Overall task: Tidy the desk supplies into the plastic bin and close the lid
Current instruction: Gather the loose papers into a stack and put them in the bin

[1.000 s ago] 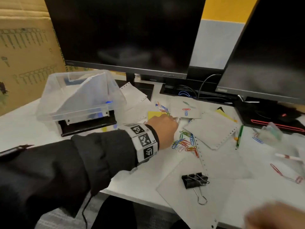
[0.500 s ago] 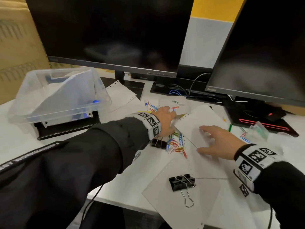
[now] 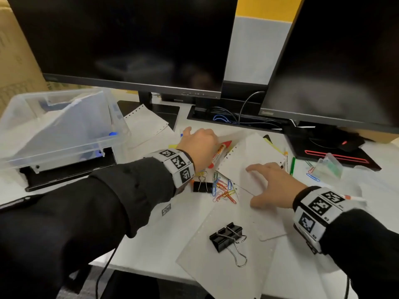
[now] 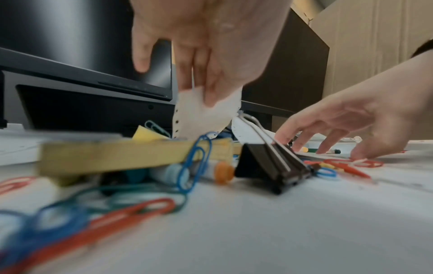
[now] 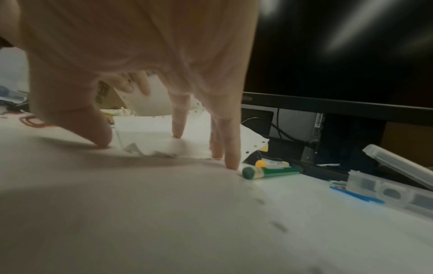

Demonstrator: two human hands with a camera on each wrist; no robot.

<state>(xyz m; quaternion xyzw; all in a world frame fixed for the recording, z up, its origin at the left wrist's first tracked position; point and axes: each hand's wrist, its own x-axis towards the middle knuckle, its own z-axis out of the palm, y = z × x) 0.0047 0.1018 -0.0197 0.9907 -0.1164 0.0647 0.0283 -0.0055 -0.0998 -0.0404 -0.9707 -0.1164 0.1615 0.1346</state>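
My left hand [image 3: 199, 145] hovers over a red marker [image 3: 220, 152] in the desk's middle. In the left wrist view its fingers pinch the corner of a perforated paper sheet [image 4: 201, 118], lifted off the clutter. My right hand [image 3: 268, 183] lies spread on another white sheet [image 3: 254, 154], fingertips [image 5: 230, 163] pressing it down. The clear plastic bin [image 3: 64, 147] stands open at the left, paper leaning inside. Coloured paper clips [image 3: 223, 189], a small black binder clip [image 3: 201, 186], a large one [image 3: 226, 236] and a yellow sticky pad [image 4: 121, 155] lie loose.
Two dark monitors [image 3: 133, 39] stand behind with cables between their stands. A green marker [image 5: 269, 171] and a small clear case [image 3: 330, 168] lie right of my right hand. More sheets overlap at the desk's front edge [image 3: 216, 266]. A cardboard box sits far left.
My right hand came in from the lower right and settled on the sheet. My left hand raised a paper sheet, uncovering the red marker and the small binder clip.
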